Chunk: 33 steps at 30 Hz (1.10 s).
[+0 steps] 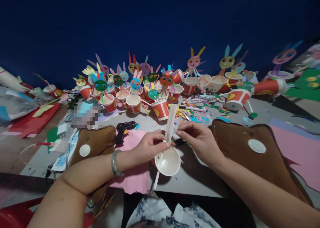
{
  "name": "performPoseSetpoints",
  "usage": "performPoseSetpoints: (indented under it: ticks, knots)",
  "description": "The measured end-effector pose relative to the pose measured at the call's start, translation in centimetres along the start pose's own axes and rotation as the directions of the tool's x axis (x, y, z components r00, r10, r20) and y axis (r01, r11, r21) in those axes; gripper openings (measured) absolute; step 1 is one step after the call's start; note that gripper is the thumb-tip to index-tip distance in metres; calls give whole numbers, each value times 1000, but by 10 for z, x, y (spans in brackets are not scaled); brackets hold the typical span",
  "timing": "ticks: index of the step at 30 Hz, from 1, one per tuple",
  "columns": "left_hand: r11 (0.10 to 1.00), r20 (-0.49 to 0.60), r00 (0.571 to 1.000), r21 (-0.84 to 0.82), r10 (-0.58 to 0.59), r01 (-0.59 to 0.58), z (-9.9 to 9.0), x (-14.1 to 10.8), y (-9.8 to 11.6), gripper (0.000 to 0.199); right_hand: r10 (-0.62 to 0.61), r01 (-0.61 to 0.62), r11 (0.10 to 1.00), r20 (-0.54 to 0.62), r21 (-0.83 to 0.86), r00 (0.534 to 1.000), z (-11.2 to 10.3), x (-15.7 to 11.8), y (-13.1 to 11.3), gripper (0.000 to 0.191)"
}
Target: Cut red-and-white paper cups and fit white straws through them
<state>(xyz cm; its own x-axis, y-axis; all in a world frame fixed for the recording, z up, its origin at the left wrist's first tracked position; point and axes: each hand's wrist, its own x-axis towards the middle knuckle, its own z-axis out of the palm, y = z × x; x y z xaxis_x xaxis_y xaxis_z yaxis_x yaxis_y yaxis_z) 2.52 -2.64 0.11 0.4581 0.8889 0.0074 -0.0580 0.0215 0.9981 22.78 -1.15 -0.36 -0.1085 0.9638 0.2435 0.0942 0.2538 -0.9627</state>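
Note:
My left hand [156,144] is closed, thumb and fingers pinching a pale, translucent flat strip [171,121] that stands upright. Below it is a paper cup [172,164], its white inside facing me. A thin white stick [156,180] sticks out past the cup's near side. My right hand [200,139] is beside the strip, its thumb and index finger brought together near the strip's right edge. Whatever lies between those fingertips is too small to make out. Under my left forearm lies a pink sheet [136,179], with a black glue gun [124,129] at its far edge.
Several red paper cups with paper rabbit-eared faces [136,83] stand along the back. Paper scraps [200,104] are strewn before them. Brown cushion-like pads [240,154] lie on both sides. At left are a power strip [61,158] and red paper [35,119]; another pink sheet [300,154] is at right.

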Motion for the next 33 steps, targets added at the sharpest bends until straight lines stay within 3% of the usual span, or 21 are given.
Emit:
performPoseSetpoints:
  ticks: [6,14,17,24,33]
  knots:
    - [999,-5,999,4,-35,35,3,0,4,16,-65,66,998,-41,2,997,3,-2,-4,28]
    - [923,107,954,-243,-279,297,3,-1,13,25,-48,46,998,-62,-41,997,3,-1,-6,31]
    - [920,106,952,-243,-288,306,2,0,12,28,-58,52,995,-80,-79,995,3,0,-2,31]
    - [933,64,943,-137,-327,333,0,2,13,24,-219,193,955,-99,-224,971,3,-12,5,18]
    - [927,79,938,-144,-338,346,1,1,12,25,-156,149,985,-94,-85,983,4,-9,-10,19]
